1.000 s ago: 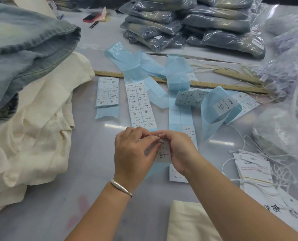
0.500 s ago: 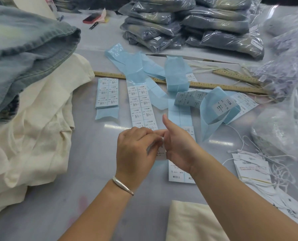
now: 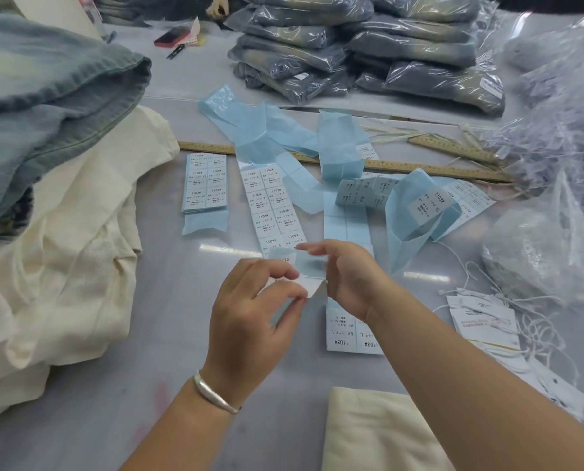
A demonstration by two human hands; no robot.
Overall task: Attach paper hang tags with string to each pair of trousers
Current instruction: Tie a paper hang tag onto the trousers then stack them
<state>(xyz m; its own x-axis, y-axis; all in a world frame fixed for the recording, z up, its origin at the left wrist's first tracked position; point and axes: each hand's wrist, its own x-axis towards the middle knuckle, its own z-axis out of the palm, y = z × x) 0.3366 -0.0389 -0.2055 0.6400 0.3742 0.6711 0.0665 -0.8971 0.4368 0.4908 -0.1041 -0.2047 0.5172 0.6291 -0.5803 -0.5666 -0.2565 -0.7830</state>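
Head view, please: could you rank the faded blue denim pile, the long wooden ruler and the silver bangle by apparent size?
1. Faded blue denim pile, though nearness enlarges it.
2. Long wooden ruler.
3. Silver bangle.

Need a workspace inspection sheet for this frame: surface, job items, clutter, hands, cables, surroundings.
Surface: grey table, faint pink stain near the front edge.
Job's things: hang tags with white string at right; cream trousers piled at left; label strips on blue backing mid-table.
Clutter: wooden ruler; snips; loose plastic bags.
Grippers: left hand pinches a white sticker; right hand holds the blue backing.
Cables: nothing seen.
Surroundings: bagged jeans stacked at the back; denim pile at left.
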